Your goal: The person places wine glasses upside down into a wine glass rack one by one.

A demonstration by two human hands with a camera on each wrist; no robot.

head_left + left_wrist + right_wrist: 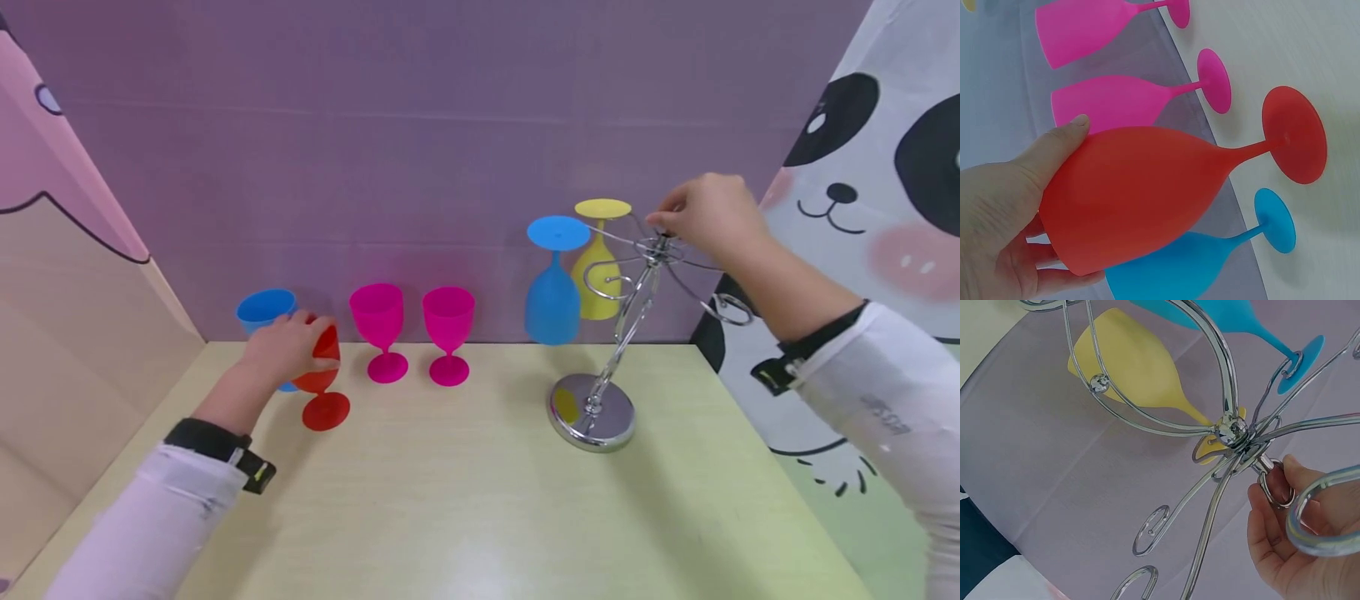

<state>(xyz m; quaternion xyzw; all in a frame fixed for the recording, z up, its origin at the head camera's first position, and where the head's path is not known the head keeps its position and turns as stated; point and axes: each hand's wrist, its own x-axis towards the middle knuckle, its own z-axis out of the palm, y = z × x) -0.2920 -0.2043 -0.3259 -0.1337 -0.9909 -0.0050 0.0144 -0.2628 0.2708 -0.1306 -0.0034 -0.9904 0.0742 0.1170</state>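
Note:
My left hand [288, 350] grips a red goblet [1141, 194] around its bowl, thumb on one side and fingers on the other. The goblet is upright, its foot low over the table. Close behind it stands a blue goblet [266, 308], partly covered by the hand. My right hand [712, 212] pinches the small ring [1277, 487] on top of a chrome stemware rack [600, 417]. From the rack's curled arms hang a second blue goblet [553, 304] and a yellow goblet [602, 208], both upside down.
Two pink goblets [377, 312] stand side by side near the table's back edge, between the left hand and the rack. The pale table [465, 483] meets a purple cloth backdrop [420, 167]. A panda-print panel [862, 242] is at the right.

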